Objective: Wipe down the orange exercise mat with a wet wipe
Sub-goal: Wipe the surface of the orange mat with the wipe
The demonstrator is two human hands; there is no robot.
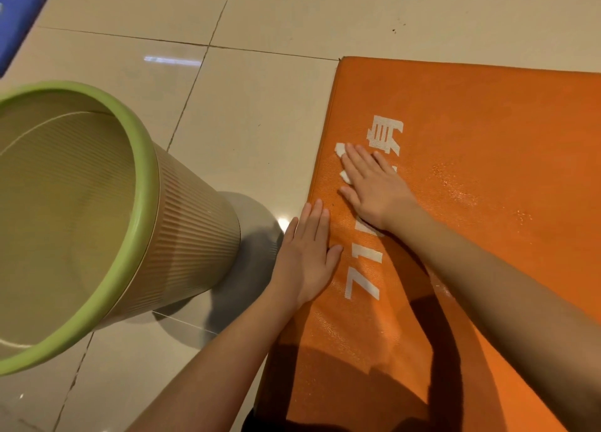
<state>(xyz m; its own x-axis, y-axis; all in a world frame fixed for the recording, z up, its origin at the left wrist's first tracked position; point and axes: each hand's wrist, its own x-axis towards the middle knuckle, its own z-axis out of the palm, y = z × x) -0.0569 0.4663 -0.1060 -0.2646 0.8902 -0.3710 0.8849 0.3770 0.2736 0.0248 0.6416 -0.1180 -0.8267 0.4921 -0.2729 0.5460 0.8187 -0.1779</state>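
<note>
The bin (195, 243) waits for waste; flat left hand (305, 252) steadies the mat (487, 132), flat right hand (374, 187) presses the wipe (340, 150) down.

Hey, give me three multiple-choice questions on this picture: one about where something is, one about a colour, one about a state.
1. Where does the wastebasket stand?
A. On the floor tiles beside the orange mat
B. On a table
C. On a shelf

2. What colour is its rim?
A. Red
B. Green
C. Black

3. How does the right hand meet the wet wipe?
A. Fisted round it
B. Pinching one corner
C. Flat, fingers straight

Answers: A, its base sits on tiles by the mat's edge; B, the rim is light green; C, straight fingers press the wipe down.
</note>
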